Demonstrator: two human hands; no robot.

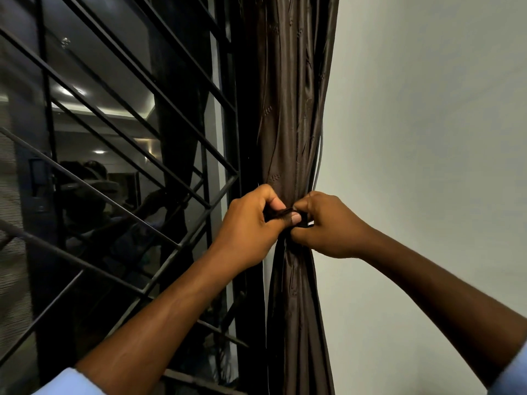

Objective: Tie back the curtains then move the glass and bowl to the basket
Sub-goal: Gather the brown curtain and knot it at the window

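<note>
Head view, the only one. Both hands are meeting at the waist of a dark brown curtain (pixel 288 115), which is hanging gathered into a tight bundle between the barred window (pixel 119 155) and the pale wall (pixel 427 138).

The left hand (pixel 251 226) is closing its thumb and forefinger on a dark tie-back band (pixel 285 212) at the front of the bundle. The right hand (pixel 328 226) is pinching the same band from the other side, fingers curled in. Both grips are clamped on the band, knuckles nearly touching. Whether a knot is already formed is not readable; the fingers are hiding it.

Above the grip the cloth is falling in long narrow pleats; below it the folds are flaring outward again, so the bundle is being cinched right where the hands are working. A thin grey cord or edge is running down the wall side, just right of the grip.

Handling judgement: the fabric is looking satiny and light, soft and likely slippery, so the folds may be sliding out if the band goes slack. The best hold seems to be on the band ends themselves, close to the bundle, pulling snug against the pleats rather than tugging the cloth.

Light blue sleeves (pixel 71 383) are showing at both forearms, near the bottom edge.

Glass, bowl and basket are not appearing anywhere here; that part of the task is looking untouched.
</note>
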